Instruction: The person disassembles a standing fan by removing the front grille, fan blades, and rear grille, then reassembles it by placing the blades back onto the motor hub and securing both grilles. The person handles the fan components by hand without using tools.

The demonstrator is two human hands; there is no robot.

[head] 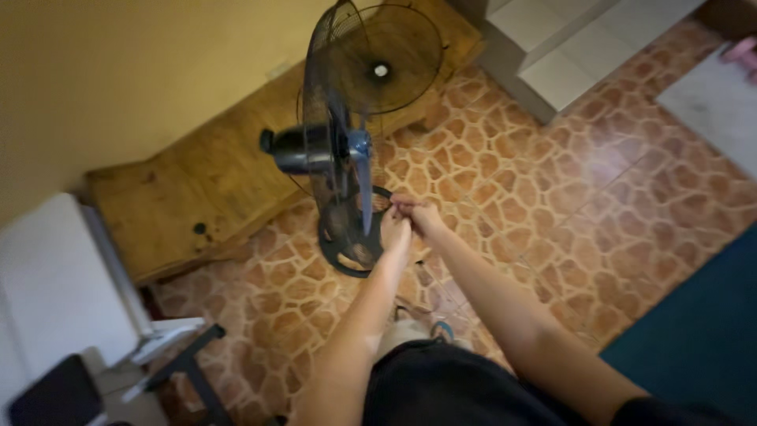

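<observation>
Where the stone-patterned floor (552, 181) meets the yellow wall (118, 71) at far left, a long wooden bench (197, 181) runs along the wall, with a white cabinet (47, 292) at near left and a teal mat (702, 331) at near right. Just right of the bench a dark standing fan (339, 150) rises from its round base (347, 252), its wire guard (323, 118) edge-on to the camera and a loose guard half (394, 55) leaning beyond it. Both arms reach to the guard's near lower rim, where the left hand (394, 230) and right hand (418, 213) touch each other, each grip pinched shut on the rim.
</observation>
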